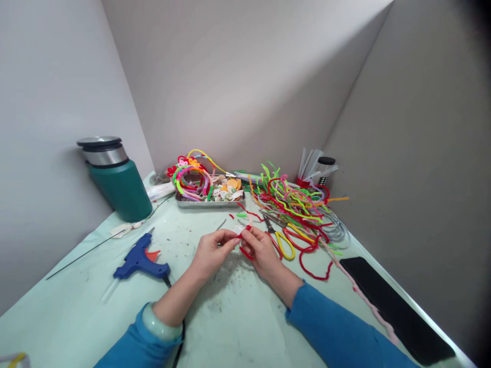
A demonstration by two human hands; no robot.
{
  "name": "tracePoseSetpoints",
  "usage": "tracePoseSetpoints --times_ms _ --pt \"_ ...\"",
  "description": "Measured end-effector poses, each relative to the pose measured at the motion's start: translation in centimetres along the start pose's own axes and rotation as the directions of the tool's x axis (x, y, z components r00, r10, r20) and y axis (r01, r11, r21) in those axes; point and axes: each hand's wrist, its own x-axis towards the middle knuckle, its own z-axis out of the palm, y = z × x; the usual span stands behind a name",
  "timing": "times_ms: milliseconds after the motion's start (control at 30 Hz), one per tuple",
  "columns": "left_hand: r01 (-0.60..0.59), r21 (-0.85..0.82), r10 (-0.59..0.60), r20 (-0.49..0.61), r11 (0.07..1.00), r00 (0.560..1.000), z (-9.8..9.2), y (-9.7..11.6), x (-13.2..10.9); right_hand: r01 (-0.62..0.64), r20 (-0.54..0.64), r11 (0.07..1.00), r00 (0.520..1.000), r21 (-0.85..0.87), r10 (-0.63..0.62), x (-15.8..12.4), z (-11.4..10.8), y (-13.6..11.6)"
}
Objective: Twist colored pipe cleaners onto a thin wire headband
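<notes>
Because the red pipe cleaner (246, 253) is so thin, it seems to call for fingertips, so the left hand (215, 250) and the right hand (264, 251) meet over the middle of the worktop (238, 322), thumbs and fingers pinched on it. What looks like a black phone (395, 306) lies at the right edge, perhaps to leave the middle free. To the left, the blue glue gun (140, 261) lies with its nozzle pointing away, presumably keeping the tip off the wrists. Just beyond the right hand, scissors (293, 251) rest beside a heap of pipe cleaners (293, 199), handles nearer the person, probably for easy reach. Farther back are a green bottle (121, 191) and a metal tin (209, 204) of colourful rings and small pieces. No brand, label or writing is readable
</notes>
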Motion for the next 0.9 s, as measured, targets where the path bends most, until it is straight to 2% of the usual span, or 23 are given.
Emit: tracePoseSetpoints --times_ms 233,500,700,900 --pt "-0.111 0.176 0.118 -0.031 0.978 0.993 0.01 0.15 -0.19 0.018 0.001 1.0 1.0 0.008 -0.018 0.04 0.02 0.05" --pt "-0.135 0.233 0.146 -0.031 0.963 0.989 0.19 0.04 -0.25 0.015 0.0 1.0 1.0 0.018 -0.015 0.07 0.02 0.12" --pt "-0.155 0.336 0.179 -0.042 0.929 0.983 0.42 0.24 -0.24 0.017 -0.004 1.0 1.0 0.023 -0.017 0.14 0.14 0.03" --pt "-0.125 0.403 0.145 -0.02 0.907 0.989 0.5 0.1 -0.57 0.012 0.015 0.999 1.0 0.04 -0.012 0.21 0.13 -0.04"
